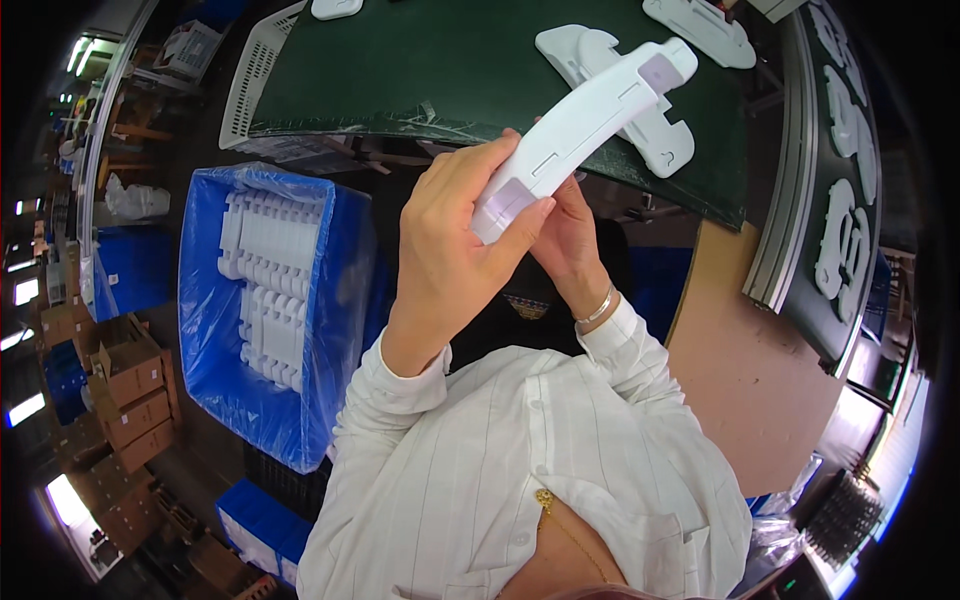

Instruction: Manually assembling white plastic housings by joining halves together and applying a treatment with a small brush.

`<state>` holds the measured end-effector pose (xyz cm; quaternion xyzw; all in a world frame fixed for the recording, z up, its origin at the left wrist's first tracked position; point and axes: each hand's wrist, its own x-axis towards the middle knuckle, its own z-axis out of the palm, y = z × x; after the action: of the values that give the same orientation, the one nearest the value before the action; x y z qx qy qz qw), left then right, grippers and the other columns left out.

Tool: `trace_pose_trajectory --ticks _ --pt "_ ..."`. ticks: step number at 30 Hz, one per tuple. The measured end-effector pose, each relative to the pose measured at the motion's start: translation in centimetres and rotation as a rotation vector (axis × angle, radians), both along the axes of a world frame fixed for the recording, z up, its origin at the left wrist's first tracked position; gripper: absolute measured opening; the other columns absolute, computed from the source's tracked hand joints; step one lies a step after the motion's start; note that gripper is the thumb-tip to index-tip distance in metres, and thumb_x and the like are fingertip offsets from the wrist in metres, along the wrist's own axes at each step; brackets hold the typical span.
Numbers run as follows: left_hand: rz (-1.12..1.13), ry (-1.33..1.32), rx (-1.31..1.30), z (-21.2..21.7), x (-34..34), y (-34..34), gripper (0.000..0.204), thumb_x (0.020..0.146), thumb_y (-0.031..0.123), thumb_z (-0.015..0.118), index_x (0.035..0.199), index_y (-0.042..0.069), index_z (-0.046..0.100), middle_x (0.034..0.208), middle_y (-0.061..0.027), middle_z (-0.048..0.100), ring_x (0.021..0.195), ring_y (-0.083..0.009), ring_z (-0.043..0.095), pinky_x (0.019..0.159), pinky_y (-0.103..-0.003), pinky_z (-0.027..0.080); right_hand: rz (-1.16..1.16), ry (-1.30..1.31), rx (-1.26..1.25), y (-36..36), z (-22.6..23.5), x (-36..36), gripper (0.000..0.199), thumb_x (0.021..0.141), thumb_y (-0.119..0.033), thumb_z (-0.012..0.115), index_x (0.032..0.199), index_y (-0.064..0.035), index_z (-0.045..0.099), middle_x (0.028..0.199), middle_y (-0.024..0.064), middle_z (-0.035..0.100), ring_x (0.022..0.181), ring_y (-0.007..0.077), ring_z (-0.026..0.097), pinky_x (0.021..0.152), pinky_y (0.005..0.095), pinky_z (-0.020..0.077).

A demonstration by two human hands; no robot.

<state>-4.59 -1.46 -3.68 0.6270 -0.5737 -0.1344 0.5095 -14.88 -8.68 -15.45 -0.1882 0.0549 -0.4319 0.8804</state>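
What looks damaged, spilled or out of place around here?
The green tabletop looks worn: pale scratches and scuffs mark its near edge, in contrast with the more even green beyond. I can't make out any spill, and the curved white piece in your left hand shows no clear damage.

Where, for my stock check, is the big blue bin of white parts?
In the head view, the blue bin stands left of the left hand, near the green table.
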Motion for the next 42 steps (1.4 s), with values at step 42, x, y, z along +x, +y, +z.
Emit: trace_pose_trajectory --ticks 42 --pt "0.446 -0.634 -0.291 -2.8 7.1 -1.3 0.05 0.062 0.011 0.08 0.108 -0.001 0.065 0.091 -0.0078 0.067 0.076 -0.0248 0.054 0.068 -0.035 0.046 0.255 0.548 0.068 3.3 -2.7 1.6 0.022 0.098 -0.019 0.048 0.112 -0.004 0.056 0.103 0.0079 0.064 0.095 0.0151 0.06 0.087 0.0285 0.0467"
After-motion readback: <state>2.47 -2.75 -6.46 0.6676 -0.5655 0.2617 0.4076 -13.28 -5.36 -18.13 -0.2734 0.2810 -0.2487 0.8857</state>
